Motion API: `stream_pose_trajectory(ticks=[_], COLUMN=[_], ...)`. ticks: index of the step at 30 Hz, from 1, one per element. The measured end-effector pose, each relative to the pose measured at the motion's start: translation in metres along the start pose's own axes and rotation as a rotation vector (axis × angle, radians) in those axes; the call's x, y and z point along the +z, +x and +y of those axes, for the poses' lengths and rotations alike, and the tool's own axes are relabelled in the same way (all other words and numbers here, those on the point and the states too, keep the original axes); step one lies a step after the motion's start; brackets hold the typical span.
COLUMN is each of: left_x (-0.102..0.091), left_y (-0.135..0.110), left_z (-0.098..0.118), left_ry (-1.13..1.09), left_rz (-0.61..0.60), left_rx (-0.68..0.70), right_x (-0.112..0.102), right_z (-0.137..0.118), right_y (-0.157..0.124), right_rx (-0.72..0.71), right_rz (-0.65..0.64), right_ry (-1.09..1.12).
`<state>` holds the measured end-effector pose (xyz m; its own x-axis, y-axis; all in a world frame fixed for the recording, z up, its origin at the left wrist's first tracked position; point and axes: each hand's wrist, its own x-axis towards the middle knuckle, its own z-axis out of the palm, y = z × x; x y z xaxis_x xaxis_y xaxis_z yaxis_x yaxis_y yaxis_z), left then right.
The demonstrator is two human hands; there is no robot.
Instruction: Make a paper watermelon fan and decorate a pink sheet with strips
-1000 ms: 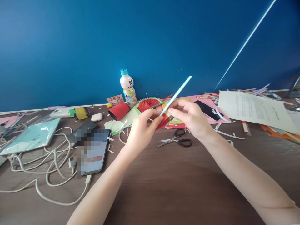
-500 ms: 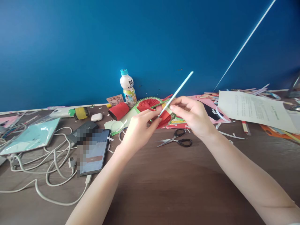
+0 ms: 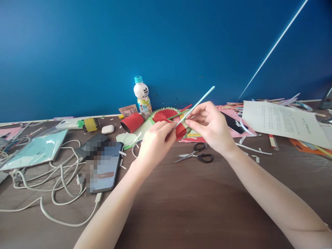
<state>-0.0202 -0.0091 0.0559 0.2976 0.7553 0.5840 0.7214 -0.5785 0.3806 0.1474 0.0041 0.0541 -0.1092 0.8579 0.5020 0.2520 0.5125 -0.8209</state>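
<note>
Fingers (image 3: pixel 193 121) of right hand (image 3: pixel 211 128) pinch pale blue strip (image 3: pixel 202 98); left hand (image 3: pixel 154 145) fingers clamp red pleated paper (image 3: pixel 181 131), both just behind scissors (image 3: pixel 195 156) on bench (image 3: pixel 194 207).

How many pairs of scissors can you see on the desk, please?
1. The black-handled scissors lie on the desk, just nearer than the right hand, which holds a pale blue strip together with the left hand. Paper clutter could hide others.
</note>
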Motion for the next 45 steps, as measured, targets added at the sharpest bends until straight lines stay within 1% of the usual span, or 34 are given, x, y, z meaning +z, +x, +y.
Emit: stream_pose_trajectory(ticks=[2,5,7,8,10,12,14,17,20,25,29,32,35,36,38,40,42,45], left_x=[0.001,0.002,0.003,0.003,0.004,0.004,0.003,0.001,-0.002,-0.004,-0.004,-0.005,-0.009,-0.011,-0.013,-0.015,-0.017,-0.018], left_y=[0.000,0.000,0.000,-0.001,-0.001,-0.001,-0.001,0.000,0.002,0.003,0.002,0.002,0.003,0.003,0.003,0.002,0.002,0.002], left_z=[-0.002,-0.005,-0.006,-0.007,-0.008,-0.010,-0.011,-0.012,-0.013,-0.016,-0.017,-0.015,-0.012,-0.010,-0.008,-0.004,-0.001,0.001], left_ry=[0.029,0.067,0.112,0.136,0.169,0.174,0.163,0.142,0.118,0.135,0.147,0.069,-0.097,-0.163,-0.289,-0.388,-0.465,-0.558], left_rz=[0.010,0.018,0.016,0.015,0.008,0.003,-0.003,-0.007,0.023,0.115,0.156,0.137,0.098,0.102,0.158,0.239,0.283,0.271], left_rx=[0.029,0.084,0.130,0.149,0.173,0.181,0.183,0.184,0.198,0.337,0.369,0.307,0.186,0.146,0.076,0.014,-0.041,-0.128], right_x=[0.000,-0.003,-0.006,-0.007,-0.009,-0.010,-0.012,-0.016,-0.021,-0.025,-0.026,-0.026,-0.028,-0.028,-0.029,-0.029,-0.028,-0.025], right_z=[0.001,-0.003,-0.005,-0.006,-0.004,0.000,0.004,0.007,0.004,-0.002,-0.006,-0.005,-0.004,-0.005,-0.007,-0.010,-0.013,-0.014], right_y=[0.000,0.001,0.002,0.003,0.005,0.007,0.009,0.011,0.011,0.010,0.008,0.008,0.008,0.009,0.009,0.009,0.009,0.007], right_rx=[-0.086,-0.250,-0.354,-0.405,-0.513,-0.611,-0.674,-0.685,-0.663,-0.668,-0.652,-0.671,-0.686,-0.691,-0.715,-0.744,-0.745,-0.667], right_rz=[0.072,0.218,0.244,0.230,0.156,0.049,-0.033,-0.052,-0.059,-0.084,-0.137,-0.135,-0.044,-0.008,0.057,0.089,0.069,-0.022], right_ry=[-0.125,-0.450,-0.645,-0.714,-0.789,-0.785,-0.757,-0.775,-0.810,-0.827,-0.806,-0.769,-0.730,-0.717,-0.682,-0.640,-0.604,-0.566])
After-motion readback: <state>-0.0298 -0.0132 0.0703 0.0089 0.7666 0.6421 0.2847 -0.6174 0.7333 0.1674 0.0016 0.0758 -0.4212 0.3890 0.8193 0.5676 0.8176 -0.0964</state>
